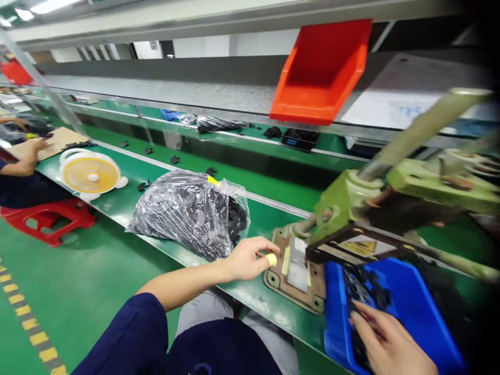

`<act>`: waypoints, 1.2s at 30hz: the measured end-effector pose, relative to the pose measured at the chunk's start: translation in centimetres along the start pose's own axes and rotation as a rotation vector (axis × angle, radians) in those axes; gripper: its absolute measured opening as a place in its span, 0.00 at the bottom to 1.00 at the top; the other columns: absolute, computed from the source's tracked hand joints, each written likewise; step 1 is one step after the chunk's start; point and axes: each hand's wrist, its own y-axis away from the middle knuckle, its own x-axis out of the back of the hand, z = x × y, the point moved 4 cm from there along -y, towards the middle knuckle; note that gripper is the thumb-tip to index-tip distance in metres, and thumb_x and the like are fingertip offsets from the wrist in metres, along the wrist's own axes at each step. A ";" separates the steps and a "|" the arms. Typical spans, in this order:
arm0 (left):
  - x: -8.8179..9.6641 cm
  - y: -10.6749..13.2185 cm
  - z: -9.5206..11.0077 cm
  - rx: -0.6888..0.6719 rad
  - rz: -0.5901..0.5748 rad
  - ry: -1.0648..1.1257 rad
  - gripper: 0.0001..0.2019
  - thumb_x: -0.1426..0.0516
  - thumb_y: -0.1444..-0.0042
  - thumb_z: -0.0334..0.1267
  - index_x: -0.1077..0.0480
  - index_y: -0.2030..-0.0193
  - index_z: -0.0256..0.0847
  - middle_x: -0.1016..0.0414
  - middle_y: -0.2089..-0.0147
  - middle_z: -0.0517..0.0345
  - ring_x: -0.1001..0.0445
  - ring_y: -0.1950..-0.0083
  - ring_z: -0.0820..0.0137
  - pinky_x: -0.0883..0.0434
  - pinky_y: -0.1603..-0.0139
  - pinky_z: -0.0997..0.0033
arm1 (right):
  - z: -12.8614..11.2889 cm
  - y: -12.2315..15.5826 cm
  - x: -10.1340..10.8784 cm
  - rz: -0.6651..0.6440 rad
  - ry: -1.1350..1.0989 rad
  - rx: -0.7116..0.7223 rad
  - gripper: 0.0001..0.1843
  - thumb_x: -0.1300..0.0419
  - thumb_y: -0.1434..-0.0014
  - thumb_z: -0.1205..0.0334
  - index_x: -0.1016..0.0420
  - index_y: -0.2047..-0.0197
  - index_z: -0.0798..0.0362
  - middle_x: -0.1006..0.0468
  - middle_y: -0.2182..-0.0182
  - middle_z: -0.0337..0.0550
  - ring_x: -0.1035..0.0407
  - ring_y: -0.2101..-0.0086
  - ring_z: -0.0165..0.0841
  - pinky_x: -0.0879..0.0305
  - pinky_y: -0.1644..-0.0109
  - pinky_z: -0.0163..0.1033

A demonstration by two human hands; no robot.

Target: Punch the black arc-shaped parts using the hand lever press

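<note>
Blue bin (414,299), right hand (390,338) inside, grip unclear, left hand (248,259) loosely spread near press (339,200)

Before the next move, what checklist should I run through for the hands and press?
1. Left hand well away from the press: not ok, it is at the edge of the base plate.
2. Right hand at the blue bin: ok, it reaches in.
3. Part gripped by the right hand: cannot tell, too blurred.
4. Bag of dark parts on the bench: ok.
</note>
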 end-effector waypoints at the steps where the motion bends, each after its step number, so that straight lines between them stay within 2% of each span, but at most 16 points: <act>1: -1.2 0.6 0.7 -0.008 -0.065 0.030 0.11 0.42 0.43 0.33 0.22 0.55 0.39 0.21 0.54 0.51 0.22 0.55 0.66 0.24 0.56 0.69 | -1.6 0.6 -0.4 -0.045 -0.126 -0.057 0.25 0.40 0.50 0.37 0.20 0.60 0.48 0.17 0.65 0.46 0.23 0.68 0.37 0.26 0.64 0.41; 5: -4.8 1.5 2.2 -0.028 -0.220 0.142 0.14 0.40 0.42 0.36 0.22 0.50 0.41 0.21 0.52 0.48 0.22 0.56 0.64 0.24 0.57 0.68 | -7.4 2.6 -2.8 -0.272 -0.792 -0.288 0.23 0.33 0.50 0.44 0.23 0.56 0.52 0.18 0.66 0.46 0.25 0.68 0.35 0.27 0.61 0.41; 7: -6.0 1.3 2.5 -0.019 -0.249 0.184 0.14 0.39 0.42 0.37 0.21 0.50 0.42 0.22 0.52 0.47 0.22 0.56 0.64 0.24 0.57 0.67 | -8.7 3.0 -3.4 -0.283 -0.907 -0.336 0.23 0.32 0.51 0.44 0.23 0.58 0.52 0.20 0.71 0.44 0.27 0.70 0.34 0.28 0.63 0.41; 12: -8.1 0.4 2.0 0.090 -0.263 0.302 0.09 0.36 0.45 0.40 0.19 0.59 0.42 0.22 0.58 0.49 0.22 0.57 0.64 0.25 0.55 0.66 | -8.8 3.8 -3.3 -0.276 -1.104 -0.401 0.26 0.30 0.54 0.43 0.24 0.59 0.53 0.23 0.74 0.40 0.29 0.73 0.31 0.31 0.66 0.40; 16: -9.7 0.2 1.5 0.213 -0.329 0.391 0.11 0.34 0.47 0.43 0.20 0.60 0.40 0.22 0.61 0.51 0.24 0.65 0.68 0.26 0.63 0.69 | -8.0 4.0 -2.6 -0.259 -1.186 -0.426 0.23 0.29 0.54 0.46 0.26 0.61 0.52 0.24 0.74 0.37 0.29 0.74 0.29 0.33 0.68 0.38; 21: -12.2 -0.9 1.0 0.359 -0.344 0.550 0.17 0.30 0.54 0.45 0.23 0.64 0.36 0.23 0.69 0.54 0.25 0.71 0.71 0.27 0.67 0.71 | -6.2 3.8 -1.3 -0.236 -1.182 -0.449 0.26 0.28 0.55 0.47 0.28 0.58 0.52 0.22 0.72 0.38 0.28 0.74 0.28 0.35 0.71 0.35; 25: -13.7 -2.2 0.4 0.481 -0.259 0.670 0.19 0.29 0.57 0.44 0.27 0.63 0.37 0.22 0.70 0.56 0.23 0.71 0.71 0.26 0.67 0.72 | -3.6 3.6 0.1 -0.203 -1.065 -0.430 0.27 0.29 0.55 0.46 0.26 0.58 0.54 0.18 0.65 0.46 0.26 0.73 0.30 0.33 0.73 0.37; 28: -14.1 -2.8 0.2 0.550 -0.203 0.735 0.20 0.28 0.59 0.43 0.29 0.64 0.37 0.22 0.69 0.56 0.22 0.69 0.71 0.26 0.68 0.74 | -0.8 3.2 1.3 -0.082 -0.893 -0.408 0.24 0.31 0.52 0.47 0.25 0.58 0.54 0.18 0.64 0.48 0.25 0.71 0.33 0.29 0.69 0.40; 30: -14.2 -3.0 0.2 0.575 -0.198 0.756 0.20 0.28 0.60 0.43 0.29 0.65 0.36 0.22 0.68 0.56 0.22 0.69 0.71 0.26 0.69 0.74 | 0.5 2.8 2.2 0.016 -0.760 -0.373 0.20 0.31 0.51 0.49 0.23 0.59 0.52 0.18 0.62 0.48 0.24 0.66 0.36 0.26 0.62 0.44; 33: -14.3 -2.7 0.3 0.600 -0.189 0.769 0.20 0.27 0.61 0.42 0.29 0.66 0.36 0.22 0.69 0.57 0.22 0.70 0.72 0.26 0.70 0.75 | 0.1 2.6 3.0 0.094 -0.610 -0.272 0.16 0.34 0.47 0.51 0.21 0.58 0.50 0.19 0.56 0.48 0.25 0.58 0.38 0.26 0.52 0.47; 36: -14.6 -2.1 0.5 0.625 -0.196 0.778 0.21 0.27 0.61 0.42 0.29 0.65 0.36 0.22 0.70 0.58 0.22 0.71 0.72 0.26 0.70 0.75 | -2.7 3.0 2.6 0.067 -0.549 -0.142 0.18 0.36 0.44 0.52 0.22 0.50 0.46 0.19 0.56 0.46 0.25 0.60 0.36 0.25 0.54 0.44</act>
